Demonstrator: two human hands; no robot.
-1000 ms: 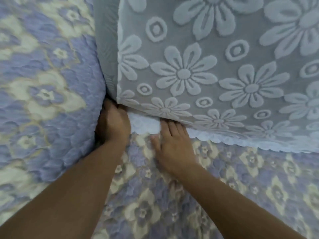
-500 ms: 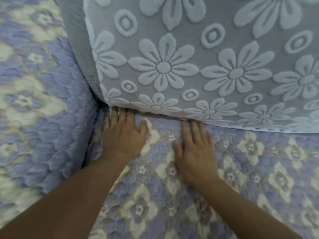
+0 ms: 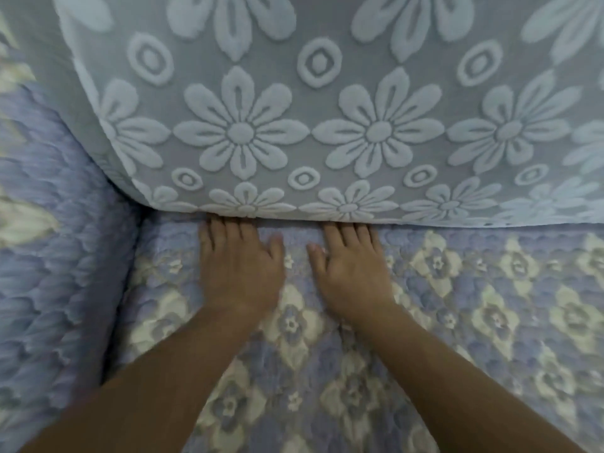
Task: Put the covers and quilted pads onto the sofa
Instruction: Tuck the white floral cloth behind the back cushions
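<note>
Both hands, left hand [image 3: 240, 273] and right hand [image 3: 351, 273], press flat on the quilted seat pad [image 3: 490, 322]. Fingertips slip under the daisy-patterned back cover [image 3: 327, 132].

Fingertips of left hand [image 3: 240, 273] and right hand [image 3: 351, 273] hidden under lace cover [image 3: 294, 132] hem.

Figure: the person's two arms seen from the head camera. Both forearms are bare from the lower edge of the view to the wrists; no sleeve, cuff or glove shows. The left hand [image 3: 240, 273] and right hand [image 3: 351, 273] carry no ring, watch or bracelet. The nails that show, on the thumbs, are short and unpainted.
</note>
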